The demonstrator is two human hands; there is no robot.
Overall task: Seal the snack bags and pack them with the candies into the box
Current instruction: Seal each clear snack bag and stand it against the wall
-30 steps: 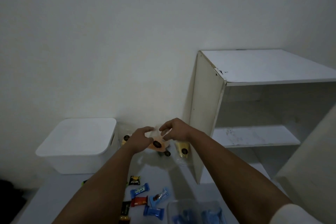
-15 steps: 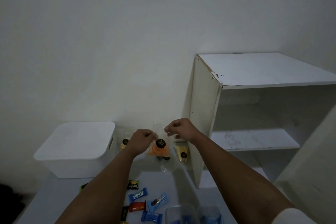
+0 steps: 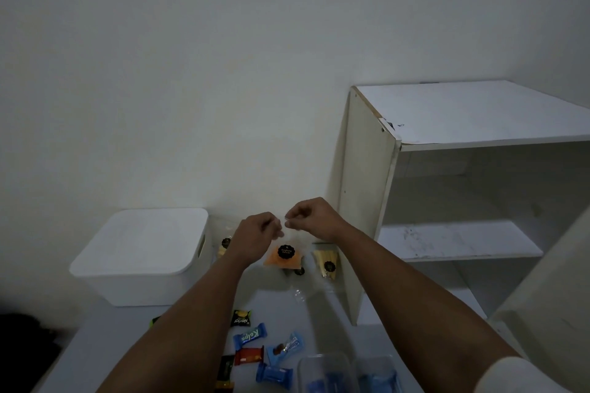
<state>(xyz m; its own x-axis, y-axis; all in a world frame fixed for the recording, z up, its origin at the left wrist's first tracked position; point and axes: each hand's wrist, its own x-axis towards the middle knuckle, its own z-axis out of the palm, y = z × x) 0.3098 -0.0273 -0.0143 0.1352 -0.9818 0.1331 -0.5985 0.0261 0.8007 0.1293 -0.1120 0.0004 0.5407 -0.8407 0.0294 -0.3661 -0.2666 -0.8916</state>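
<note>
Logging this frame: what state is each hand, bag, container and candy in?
left hand: pinches the bag top
right hand: pinches the bag top
orange snack bag: held up by its top
white box: lid on
yellow snack bag: leaning by the shelf
candies: loose on the table

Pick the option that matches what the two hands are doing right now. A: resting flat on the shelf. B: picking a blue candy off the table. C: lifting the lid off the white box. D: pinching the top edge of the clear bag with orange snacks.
D: the left hand and right hand meet at the top of the clear bag of orange snacks, fingers curled on its edge.
</note>
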